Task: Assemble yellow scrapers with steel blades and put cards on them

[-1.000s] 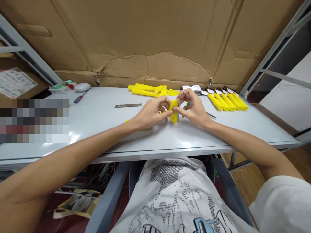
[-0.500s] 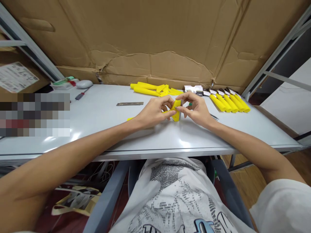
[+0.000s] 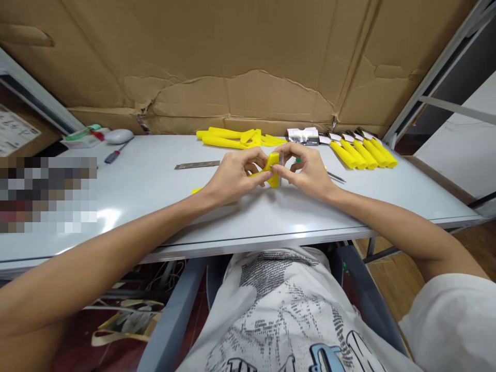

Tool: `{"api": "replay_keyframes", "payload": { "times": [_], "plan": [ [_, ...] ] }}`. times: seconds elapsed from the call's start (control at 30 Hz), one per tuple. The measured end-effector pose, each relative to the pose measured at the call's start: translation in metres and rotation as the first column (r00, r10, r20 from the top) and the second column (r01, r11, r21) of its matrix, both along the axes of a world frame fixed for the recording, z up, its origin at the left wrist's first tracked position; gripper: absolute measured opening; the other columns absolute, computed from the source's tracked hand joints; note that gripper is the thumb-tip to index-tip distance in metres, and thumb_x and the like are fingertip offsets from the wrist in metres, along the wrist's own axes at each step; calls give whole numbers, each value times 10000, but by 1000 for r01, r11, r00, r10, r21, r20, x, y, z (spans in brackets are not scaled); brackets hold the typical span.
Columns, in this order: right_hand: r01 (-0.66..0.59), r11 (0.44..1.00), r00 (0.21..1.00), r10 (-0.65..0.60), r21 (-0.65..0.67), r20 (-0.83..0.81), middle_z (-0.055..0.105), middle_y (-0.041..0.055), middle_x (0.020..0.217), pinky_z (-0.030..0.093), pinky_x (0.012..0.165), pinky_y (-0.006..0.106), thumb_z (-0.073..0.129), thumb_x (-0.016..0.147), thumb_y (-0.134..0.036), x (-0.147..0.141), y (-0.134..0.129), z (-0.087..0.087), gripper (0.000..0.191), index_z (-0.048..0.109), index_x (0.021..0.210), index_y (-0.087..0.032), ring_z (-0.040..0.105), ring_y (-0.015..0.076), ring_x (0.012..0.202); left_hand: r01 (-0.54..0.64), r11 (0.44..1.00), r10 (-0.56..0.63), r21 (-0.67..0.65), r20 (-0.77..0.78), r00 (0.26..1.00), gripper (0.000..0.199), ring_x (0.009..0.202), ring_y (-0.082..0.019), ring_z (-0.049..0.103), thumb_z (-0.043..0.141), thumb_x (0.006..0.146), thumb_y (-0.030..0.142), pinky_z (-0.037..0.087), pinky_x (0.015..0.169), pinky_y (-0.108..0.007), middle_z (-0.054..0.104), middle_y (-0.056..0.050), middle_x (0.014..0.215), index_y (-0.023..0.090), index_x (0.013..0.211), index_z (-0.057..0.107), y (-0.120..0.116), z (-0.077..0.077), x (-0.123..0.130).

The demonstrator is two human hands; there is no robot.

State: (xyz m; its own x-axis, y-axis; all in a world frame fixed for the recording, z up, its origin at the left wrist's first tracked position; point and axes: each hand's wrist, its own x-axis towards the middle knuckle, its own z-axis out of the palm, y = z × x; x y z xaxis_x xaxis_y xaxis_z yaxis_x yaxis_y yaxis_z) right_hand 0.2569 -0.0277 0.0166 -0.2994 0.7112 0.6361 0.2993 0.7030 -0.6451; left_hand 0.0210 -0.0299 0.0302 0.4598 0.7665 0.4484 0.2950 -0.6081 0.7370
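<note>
A yellow plastic scraper head (image 3: pixel 274 178) with a thin greyish blade (image 3: pixel 281 170) along its right edge is held upright just above the table. My left hand (image 3: pixel 240 173) is closed on its left side, thumb and fingers pinching it. My right hand (image 3: pixel 304 168) grips its right side, with the thumb pressed by a small shiny spot on the yellow face. The rest of the tool is mostly hidden by my left hand; a yellow end (image 3: pixel 197 190) shows past the left wrist. Left of my hands lies a flat metal strip (image 3: pixel 197 165).
Several yellow handles and pieces (image 3: pixel 225 140) lie along the back, beside a white-and-black package (image 3: pixel 302 136). At right are several yellow-handled tools (image 3: pixel 364 155) in a row. A thin pointed tool (image 3: pixel 336 176) lies by my right wrist. A screwdriver (image 3: pixel 112 156) is at left.
The view has shifted slightly, so hands and table things appear a little further left. Both hands keep nearly the same grip on the yellow scraper head.
</note>
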Motion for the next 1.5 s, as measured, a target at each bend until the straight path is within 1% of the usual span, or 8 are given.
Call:
{"api": "replay_keyframes", "payload": {
  "times": [0.17,0.33,0.6,0.97,1.07,1.3,1.4,1.5],
  "plan": [
    [14,999,1000,-15,46,23,817,75,1035,551,648,293,873,959,-649,0,0,1,487,792,1135,-202,714,208,919,-46,997,47,56,-31,998,432,716,-186,789,859,946,623,589,621,-279,828,-48,952,214,979,724,0,-1,0],
    [46,992,998,-52,114,45,812,47,971,562,712,340,859,966,-720,-1,-2,3,525,780,1045,-207,649,172,785,-73,989,82,128,-70,994,362,681,-182,749,798,945,572,534,598,-283,798,-26,843,223,949,703,0,-2,1],
    [19,1000,1000,-19,-10,-2,782,34,994,568,669,345,891,911,-782,-2,-5,4,598,731,1031,-218,678,154,713,-28,987,45,160,-101,994,317,723,-177,747,727,977,540,566,692,-295,809,-25,882,225,972,704,1,0,0],
    [-34,997,999,34,-69,-6,658,4,793,540,612,333,871,894,-853,-2,0,2,657,604,902,-253,591,171,712,-10,989,23,145,-85,996,290,763,-183,779,739,982,520,580,675,-272,808,-26,902,235,963,689,7,-2,-2],
    [-50,996,999,51,-75,13,667,-1,795,534,641,331,854,956,-755,-4,-1,2,575,579,908,-253,594,167,718,1,992,12,124,-103,995,315,750,-189,810,756,983,544,599,670,-277,816,-28,929,237,975,685,7,-1,-5],
    [-99,994,995,100,-48,19,676,-27,821,557,683,305,793,961,-246,-5,4,0,230,567,924,-237,650,139,708,-20,996,31,88,-125,992,514,714,-195,814,796,988,748,626,595,-269,796,-25,890,249,965,677,14,-2,-11],
    [-207,968,978,201,-141,-55,738,-19,865,657,696,332,723,935,-149,-1,12,0,173,596,1019,-231,764,166,710,-45,996,54,80,-116,992,477,671,-191,798,777,1022,715,610,557,-272,798,-35,863,250,980,680,20,-6,-12],
    [-220,952,975,210,-214,-69,796,3,871,712,708,347,736,951,-151,4,17,3,152,632,1037,-222,822,190,732,-49,997,54,62,-77,996,453,704,-211,832,789,1026,692,648,553,-273,828,-49,890,251,975,701,25,-10,-13]
  ]
}}
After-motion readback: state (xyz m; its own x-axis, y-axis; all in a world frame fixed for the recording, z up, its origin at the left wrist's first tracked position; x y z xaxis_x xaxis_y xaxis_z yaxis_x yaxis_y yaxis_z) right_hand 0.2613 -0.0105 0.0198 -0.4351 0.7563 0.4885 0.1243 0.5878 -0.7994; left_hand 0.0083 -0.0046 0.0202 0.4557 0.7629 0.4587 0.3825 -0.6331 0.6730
